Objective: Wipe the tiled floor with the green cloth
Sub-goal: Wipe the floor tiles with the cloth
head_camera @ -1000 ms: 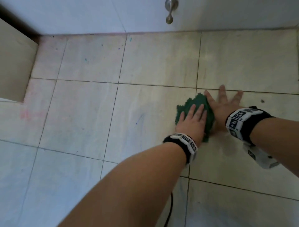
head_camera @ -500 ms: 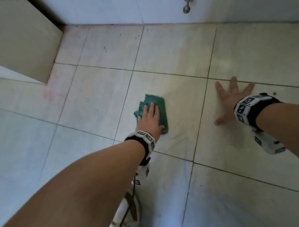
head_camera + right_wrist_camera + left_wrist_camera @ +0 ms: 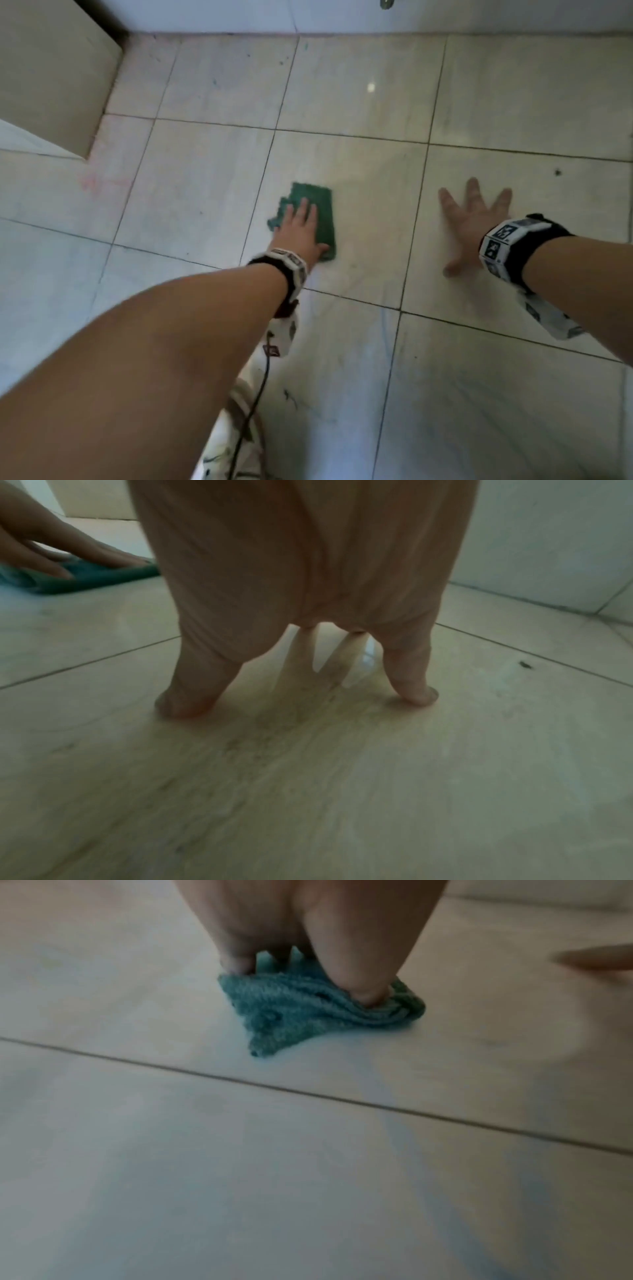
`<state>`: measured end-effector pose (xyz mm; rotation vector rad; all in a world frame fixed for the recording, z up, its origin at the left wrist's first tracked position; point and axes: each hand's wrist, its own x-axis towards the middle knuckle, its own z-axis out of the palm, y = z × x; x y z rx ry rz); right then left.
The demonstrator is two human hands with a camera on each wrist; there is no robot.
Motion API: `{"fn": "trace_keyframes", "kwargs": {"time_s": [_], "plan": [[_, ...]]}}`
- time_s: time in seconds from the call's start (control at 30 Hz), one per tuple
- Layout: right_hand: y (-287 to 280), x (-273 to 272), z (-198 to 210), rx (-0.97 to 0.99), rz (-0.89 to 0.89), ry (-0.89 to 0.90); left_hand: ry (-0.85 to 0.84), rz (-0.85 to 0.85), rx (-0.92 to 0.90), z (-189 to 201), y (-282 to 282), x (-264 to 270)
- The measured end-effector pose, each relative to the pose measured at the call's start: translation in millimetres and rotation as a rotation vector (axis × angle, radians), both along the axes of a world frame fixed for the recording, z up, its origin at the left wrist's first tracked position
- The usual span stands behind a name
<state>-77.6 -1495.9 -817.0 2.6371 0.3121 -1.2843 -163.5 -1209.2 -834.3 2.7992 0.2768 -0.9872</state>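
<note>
The green cloth (image 3: 317, 209) lies folded on the pale tiled floor (image 3: 359, 192) near the middle of the head view. My left hand (image 3: 301, 226) presses flat on it with straight fingers, the thumb on its near edge. In the left wrist view the cloth (image 3: 308, 1010) bunches under the fingers (image 3: 363, 982). My right hand (image 3: 474, 219) rests flat on a bare tile to the right, fingers spread, well apart from the cloth. In the right wrist view the spread right hand (image 3: 298, 702) touches the floor (image 3: 308, 777), and the cloth (image 3: 85, 580) shows at far left.
A white wall or door (image 3: 342, 13) runs along the far edge of the floor. A beige cabinet side (image 3: 51, 75) stands at the far left. A dark speck (image 3: 557, 172) lies on a tile at the right. A cable (image 3: 253, 411) hangs below my left wrist.
My left hand slid the cloth leftward, away from the right hand, onto the middle tile. The right hand stayed planted on the floor.
</note>
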Motion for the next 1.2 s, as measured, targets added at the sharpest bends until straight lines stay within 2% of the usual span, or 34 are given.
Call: {"fn": "trace_keyframes", "kwargs": {"time_s": [0.1,0.2,0.27,0.33,0.47,0.57,0.63,0.77,0.87,0.97,1.03,1.1,1.2], "plan": [[4.0,-10.2,-0.8,-0.009,0.012,0.009,0.051,0.118,0.098,0.6,78.8,-20.9],[4.0,-13.8,-1.5,0.018,0.014,-0.009,0.035,0.096,0.105,-2.2,84.4,-27.5],[2.6,-19.3,-1.2,0.025,0.008,-0.024,0.016,0.037,0.067,-1.6,56.7,-22.9],[2.0,-22.9,-0.1,0.027,-0.015,-0.031,0.009,-0.121,0.020,0.0,7.7,-16.9],[2.0,-25.3,0.4,0.003,-0.017,-0.035,0.087,-0.470,-0.141,0.0,-140.2,-41.7],[-4.3,-25.1,-1.5,-0.025,0.010,-0.028,0.092,-0.484,-0.173,-1.5,-189.2,-57.9],[-7.0,-26.9,-2.4,-0.011,0.003,-0.039,0.080,-0.481,-0.176,0.3,-173.8,-56.3],[-8.1,-27.0,-1.6,0.029,-0.005,-0.034,0.040,-0.368,-0.152,-3.1,-95.7,-49.9],[-7.0,-27.1,1.8,0.037,-0.019,-0.029,-0.010,-0.111,-0.049,-3.4,-4.1,-50.3],[-5.2,-26.6,3.1,0.011,-0.008,-0.024,0.018,0.098,0.061,-4.3,73.4,-66.4],[-5.4,-27.2,3.1,0.002,0.006,-0.022,0.030,0.156,0.086,-4.8,83.2,-75.8],[-5.9,-26.1,2.5,0.002,0.004,-0.020,0.039,0.137,0.082,-4.3,63.9,-75.9],[-5.2,-24.7,1.2,0.002,0.017,-0.031,0.046,-0.075,0.039,0.4,4.7,-69.9]]}}
